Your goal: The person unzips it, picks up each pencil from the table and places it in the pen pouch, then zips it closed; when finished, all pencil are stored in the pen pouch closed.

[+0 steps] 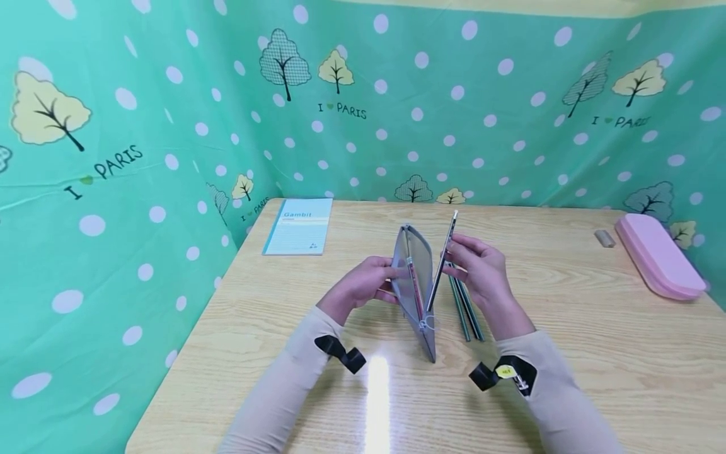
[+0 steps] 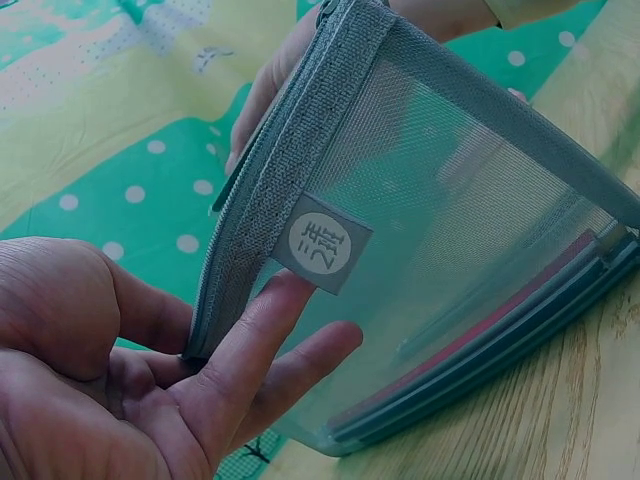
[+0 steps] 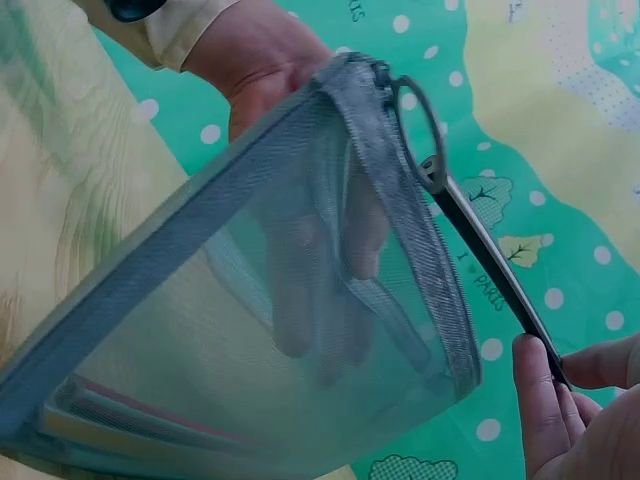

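**A dark pencil (image 1: 435, 287) beside an open pouch (image 1: 425, 268)**

The left hand (image 1: 367, 282) is gripping the pouch by its edge, and the pouch is gaping upward with a red pencil (image 1: 416, 288) lying inside. At its right side, the right hand (image 1: 478, 268) is pinching the dark pencil, which is slanting with its lower end near the pouch's mouth; whether that end is inside, I cannot tell. Far right, a closed case (image 1: 660, 255) is hiding any contents.

The pouch is showing grey mesh, a zip and a round white label (image 2: 320, 243); the dark pencil is showing a white upper tip.

The pale wooden desk (image 1: 573, 302) is carrying a notebook (image 1: 299, 227) at left, loose pencils (image 1: 469, 312) under the right hand, and an eraser (image 1: 604, 238) beside the pink case. Green dotted cloth (image 1: 391, 151) is hanging behind and at left.
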